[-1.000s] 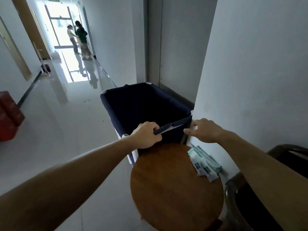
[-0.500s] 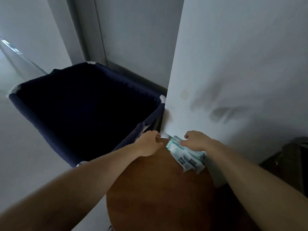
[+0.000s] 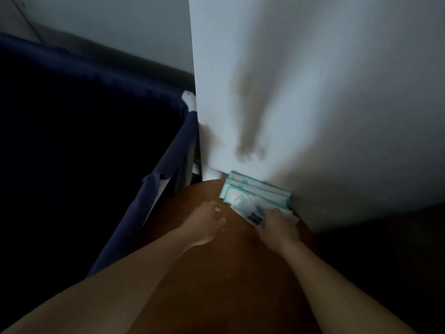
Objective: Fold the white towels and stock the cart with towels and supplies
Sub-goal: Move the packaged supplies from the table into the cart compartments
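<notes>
Several flat teal-edged supply packets (image 3: 255, 192) lie stacked on a round brown wooden tabletop (image 3: 231, 273), against the white wall. My right hand (image 3: 277, 227) rests on the near end of the stack, its fingers over a white packet with a dark label (image 3: 252, 213). My left hand (image 3: 204, 222) hovers just left of the packets, fingers loosely bent, holding nothing. The dark blue fabric cart bin (image 3: 166, 169) stands to the left of the table. No towels are in view.
A white wall corner (image 3: 289, 92) stands right behind the packets. The bin's white corner cap (image 3: 190, 100) touches the wall edge. A dark area fills the lower right beside the table. The picture is dim and blurred.
Both hands let go of the bin's rim and came to the tabletop. My right hand slid down onto the packets, my left drew back from the bin edge. The view tilted down and closer.
</notes>
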Demonstrator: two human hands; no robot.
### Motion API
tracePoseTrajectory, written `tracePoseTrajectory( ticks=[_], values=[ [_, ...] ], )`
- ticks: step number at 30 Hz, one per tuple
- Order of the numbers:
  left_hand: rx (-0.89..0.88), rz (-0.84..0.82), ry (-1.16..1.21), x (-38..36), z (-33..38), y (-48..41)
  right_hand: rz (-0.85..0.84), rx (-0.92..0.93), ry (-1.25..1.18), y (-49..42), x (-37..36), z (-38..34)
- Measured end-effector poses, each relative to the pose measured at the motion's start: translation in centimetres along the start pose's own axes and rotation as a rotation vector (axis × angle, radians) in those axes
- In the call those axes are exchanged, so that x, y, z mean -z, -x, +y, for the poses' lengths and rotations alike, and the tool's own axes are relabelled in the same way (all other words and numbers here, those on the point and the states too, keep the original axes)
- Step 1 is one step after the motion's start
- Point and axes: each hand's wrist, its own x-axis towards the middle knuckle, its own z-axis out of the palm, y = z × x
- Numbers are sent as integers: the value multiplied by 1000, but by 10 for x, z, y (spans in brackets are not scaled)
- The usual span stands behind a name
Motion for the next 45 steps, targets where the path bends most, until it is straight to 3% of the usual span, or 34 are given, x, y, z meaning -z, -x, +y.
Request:
tracePoseTrajectory(
  ticks=[6, 10, 14, 16, 18, 20, 23, 26, 31, 37, 41, 45],
  values=[
    [21, 9, -21, -34, -16, -57, 33, 14, 93, -58, -61, 8],
    [-61, 1, -73, -63, -27, -72, 45, 82, 191, -61, -76, 17],
    [-228, -25, -275, -77, -23, -72, 164, 336, 41, -51, -71, 19],
    [-200, -136, -364, -79, -15, -73, 258, 515, 39, -50, -66, 21],
    [-119, -239, -250, -79, -8, -75, 391, 660, 64, -54, -61, 27],
    [-19, -284, -24, -76, -4, -73, 424, 580, -26, -58, -57, 36],
    [103, -213, 163, -73, -11, -68, 466, 241, -169, -65, -56, 56],
    [228, -198, 379, -74, -20, -65, 387, 93, -52, -69, -63, 74],
    [306, -151, 503, -81, -31, -58, 156, 11, -11, -66, -82, 80],
    [327, -117, 576, -75, -25, -39, 90, -14, -1, -56, -83, 71],
    [299, -78, 631, -53, -10, -21, 124, 32, -24, -41, -63, 62],
    [232, -26, 665, -19, 10, 0, 336, 164, -130, -10, -18, 46]
  ],
)
